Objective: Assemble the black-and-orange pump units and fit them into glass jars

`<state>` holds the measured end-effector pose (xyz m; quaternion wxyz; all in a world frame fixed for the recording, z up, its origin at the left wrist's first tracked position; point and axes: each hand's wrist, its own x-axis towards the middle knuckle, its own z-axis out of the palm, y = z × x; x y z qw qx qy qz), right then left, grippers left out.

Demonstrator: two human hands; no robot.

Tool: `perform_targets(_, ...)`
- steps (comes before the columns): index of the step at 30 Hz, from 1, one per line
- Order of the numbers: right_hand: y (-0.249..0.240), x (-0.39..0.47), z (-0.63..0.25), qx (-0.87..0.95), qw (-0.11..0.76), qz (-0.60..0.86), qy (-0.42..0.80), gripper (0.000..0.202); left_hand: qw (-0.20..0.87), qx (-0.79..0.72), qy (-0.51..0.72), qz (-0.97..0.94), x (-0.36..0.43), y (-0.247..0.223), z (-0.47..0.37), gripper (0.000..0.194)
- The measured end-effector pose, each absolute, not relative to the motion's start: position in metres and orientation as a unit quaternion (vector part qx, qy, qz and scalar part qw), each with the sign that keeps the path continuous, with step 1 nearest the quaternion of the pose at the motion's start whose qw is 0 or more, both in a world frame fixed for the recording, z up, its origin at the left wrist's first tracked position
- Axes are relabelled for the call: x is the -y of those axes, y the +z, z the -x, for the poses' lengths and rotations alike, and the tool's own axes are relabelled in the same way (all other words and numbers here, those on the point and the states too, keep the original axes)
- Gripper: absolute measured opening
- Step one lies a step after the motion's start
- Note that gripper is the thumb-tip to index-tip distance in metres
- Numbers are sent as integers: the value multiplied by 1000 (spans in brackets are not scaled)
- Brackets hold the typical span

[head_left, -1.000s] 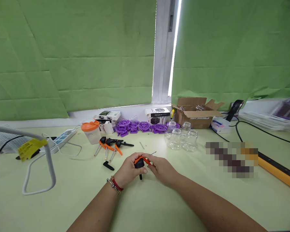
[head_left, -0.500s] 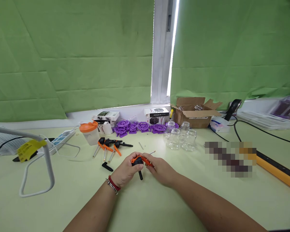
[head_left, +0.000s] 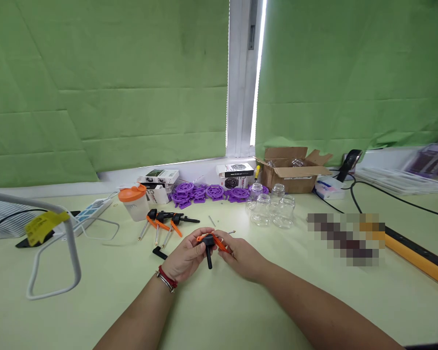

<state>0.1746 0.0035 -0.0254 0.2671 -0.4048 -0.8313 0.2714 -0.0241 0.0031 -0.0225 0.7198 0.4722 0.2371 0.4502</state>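
Note:
Both hands meet over the pale green table [head_left: 204, 316], around one black and orange part [head_left: 209, 240]. My left hand [head_left: 187, 255] grips its black body, with a black stem pointing down toward me. The fingers of my right hand [head_left: 241, 255] close on the orange arm at its right side. A thin metal rod sticks out beyond the right fingers. Left of the hands lie several similar black and orange pieces with metal rods [head_left: 162, 221]. A small black piece [head_left: 159, 253] rests beside my left wrist, and a short metal pin [head_left: 211, 220] lies behind the hands.
Purple wheel-shaped parts [head_left: 215, 192] line the back, before small printed boxes [head_left: 235, 170]. Glass jars [head_left: 262, 214] stand in front of an open cardboard box [head_left: 299, 183]. An orange-lidded cup [head_left: 134, 204], power strip [head_left: 95, 209] and grey metal frame [head_left: 73, 253] are at left.
The part between my hands has turned a little, so its black stem points more directly down. My left thumb has shifted on the black body. The whole view has moved slightly.

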Motion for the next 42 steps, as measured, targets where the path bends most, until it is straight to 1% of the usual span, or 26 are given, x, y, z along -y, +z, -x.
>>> perform_targets(5, -25, -5, -175, 844, 225, 430, 228, 53, 720, -256, 470, -442, -4, -17, 26, 37)
perform_targets(8, -25, -5, -175, 845, 229, 422, 235, 52, 712, -259, 495, -425, -6, -12, 30, 37)
perform_targets(13, -34, -11, -175, 806, 278, 472, 226, 37, 653, -251, 601, -386, -14, -6, 45, 35)
perform_targets(17, -44, -33, -164, 781, 271, 530, 191, 26, 623, -261, 642, -363, -20, -7, 50, 26)
perform_targets(19, -43, -49, -155, 781, 244, 552, 161, 22, 615, -265, 647, -364, -20, -7, 50, 25)
perform_targets(21, -38, -66, -144, 794, 194, 567, 104, 22, 609, -268, 651, -366, -19, -5, 49, 26)
perform_targets(22, -35, -74, -138, 794, 183, 573, 90, 23, 608, -267, 653, -365, -18, -4, 49, 26)
perform_targets(28, -22, -108, -101, 784, 119, 606, 67, 25, 603, -257, 665, -357, -17, -1, 53, 27)
perform_targets(31, -22, -113, -86, 773, 102, 623, 67, 25, 603, -263, 654, -373, -17, -2, 55, 28)
perform_targets(37, -21, -112, -72, 745, 111, 650, 100, 22, 597, -265, 640, -405, -16, 0, 54, 30)
perform_targets(42, -21, -101, -87, 723, 174, 651, 150, 26, 582, -278, 624, -440, -15, 0, 54, 30)
